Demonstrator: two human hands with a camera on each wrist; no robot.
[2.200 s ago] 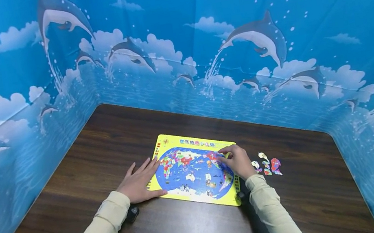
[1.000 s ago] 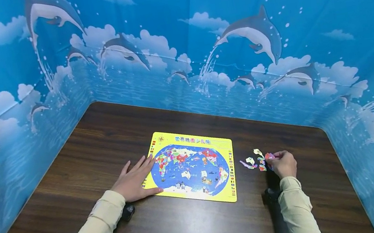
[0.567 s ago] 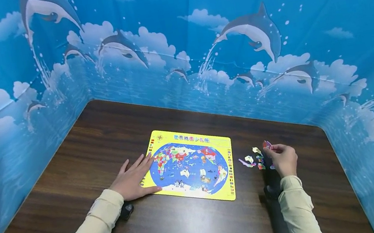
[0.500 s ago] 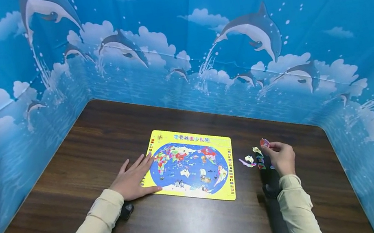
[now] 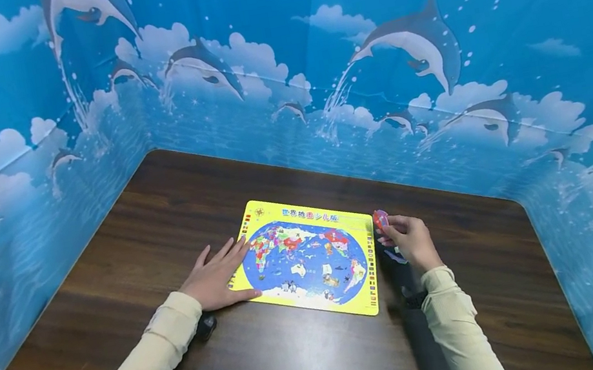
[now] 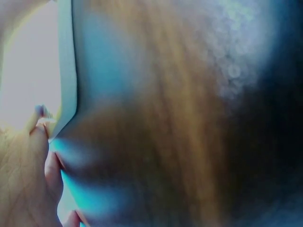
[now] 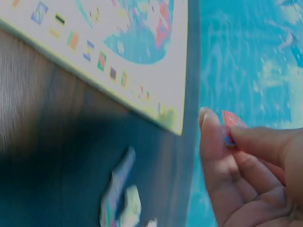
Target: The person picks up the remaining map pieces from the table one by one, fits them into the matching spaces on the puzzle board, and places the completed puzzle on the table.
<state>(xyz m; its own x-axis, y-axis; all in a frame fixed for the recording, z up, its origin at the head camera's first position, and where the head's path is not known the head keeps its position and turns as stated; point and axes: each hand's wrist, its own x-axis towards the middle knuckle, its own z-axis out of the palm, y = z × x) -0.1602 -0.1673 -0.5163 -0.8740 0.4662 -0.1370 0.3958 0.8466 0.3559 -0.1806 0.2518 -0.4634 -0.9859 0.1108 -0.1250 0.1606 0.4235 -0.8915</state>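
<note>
Flat red-and-purple puzzle piece (image 5: 381, 218) pinched between thumb and fingers of right hand (image 5: 414, 244), just beside right edge of yellow-bordered rectangular world-map board (image 5: 313, 274) | board's left edge covered by spread-fingered left hand (image 5: 217, 282) | pale loose pieces (image 7: 132, 207) shown more fully in right wrist view | board's long axis laid left-to-right, slanted

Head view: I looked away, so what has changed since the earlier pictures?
The right hand went from the map board to the loose pieces, took a red piece and brought it left beside the board. The left hand stayed on the board's left edge.
</note>
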